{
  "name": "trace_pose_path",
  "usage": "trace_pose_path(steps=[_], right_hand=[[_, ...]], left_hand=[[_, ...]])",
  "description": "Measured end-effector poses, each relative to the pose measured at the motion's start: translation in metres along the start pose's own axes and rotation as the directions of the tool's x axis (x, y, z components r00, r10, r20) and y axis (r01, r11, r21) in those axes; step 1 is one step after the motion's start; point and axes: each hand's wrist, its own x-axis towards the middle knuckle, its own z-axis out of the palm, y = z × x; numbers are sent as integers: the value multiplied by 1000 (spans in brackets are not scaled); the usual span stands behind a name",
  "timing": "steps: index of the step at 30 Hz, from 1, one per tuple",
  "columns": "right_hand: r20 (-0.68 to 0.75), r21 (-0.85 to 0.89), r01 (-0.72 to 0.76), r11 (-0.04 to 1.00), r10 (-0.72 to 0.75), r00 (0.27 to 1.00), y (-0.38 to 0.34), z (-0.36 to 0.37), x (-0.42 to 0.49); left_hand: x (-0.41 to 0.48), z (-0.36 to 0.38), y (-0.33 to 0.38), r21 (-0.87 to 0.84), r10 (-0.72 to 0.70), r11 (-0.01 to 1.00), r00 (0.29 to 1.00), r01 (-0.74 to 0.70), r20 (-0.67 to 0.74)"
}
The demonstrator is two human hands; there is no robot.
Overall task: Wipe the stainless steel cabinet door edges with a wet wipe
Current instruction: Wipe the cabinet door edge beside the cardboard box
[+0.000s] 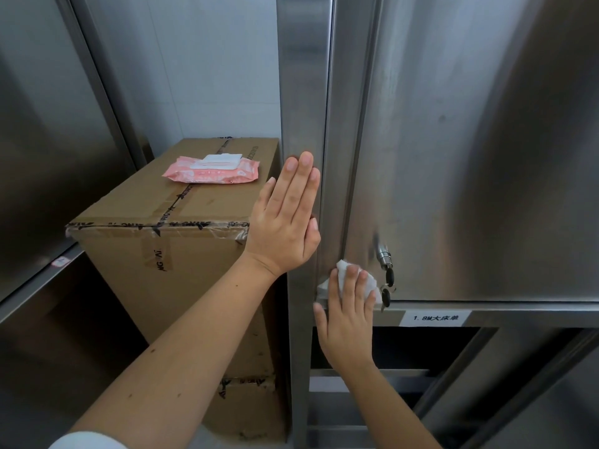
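Observation:
The stainless steel cabinet door (470, 173) fills the right half of the view. My right hand (348, 314) presses a white wet wipe (342, 273) flat against the door's lower left corner, beside the lock (384, 254) with keys hanging from it. My left hand (287, 218) lies flat, fingers together and pointing up, on the steel post (303, 92) left of the door; it holds nothing.
A tall taped cardboard box (168, 254) stands left of the post, with a pink pack of wet wipes (212, 170) on top. Another steel cabinet (48, 140) lines the left side. Below the door is a white label (434, 318) and an open shelf bay (405, 348).

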Motion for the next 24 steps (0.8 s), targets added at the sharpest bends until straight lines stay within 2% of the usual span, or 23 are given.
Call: trace_pose_path(steps=[6,10,17,20,24], right_hand=[[-106,12,10,1000,-9,994,-8,-15,26],[-52,-46,77,996,-79,996,9,-2,7],[-27,-88,89,992,-92,995,10,10,-10],[-11,-101,177,979,-179,984,12,1,2],[-119,-95,189,977,-200,973,0,-22,31]], left_hand=[[0,0,0,9,6,1000,1000,-5,-4],[0,0,1,10,8,1000,1000,-8,-7],[-1,1,0,65,-7,998,1000,8,-11],[-3,3,-1,84,-17,996,1000,17,-3],[-3,0,0,111,-25,994,1000,24,8]])
